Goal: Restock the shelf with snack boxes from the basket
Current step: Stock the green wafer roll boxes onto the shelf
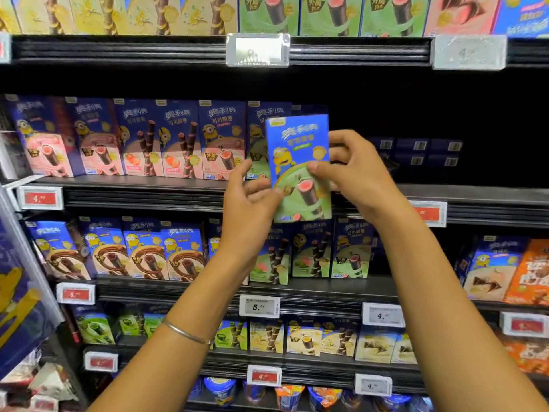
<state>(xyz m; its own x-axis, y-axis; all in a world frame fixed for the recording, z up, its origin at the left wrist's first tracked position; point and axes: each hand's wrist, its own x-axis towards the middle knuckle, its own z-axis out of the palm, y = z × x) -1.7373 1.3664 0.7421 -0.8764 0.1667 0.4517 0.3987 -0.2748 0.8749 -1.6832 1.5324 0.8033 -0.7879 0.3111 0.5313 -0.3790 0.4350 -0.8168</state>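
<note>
Snack box (298,168) is upright, long axis vertical, at frame centre before mid shelf (475,194), R hand (353,176) pinching its right side, L hand (246,203) gripping lower-left edge; target spot lies straight behind, right of box row (178,138).

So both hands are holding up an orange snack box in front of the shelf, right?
Not orange. The head view shows the snack box is blue on top and green below. The rest is right: the left hand and the right hand hold it up in front of the shelf.
</note>
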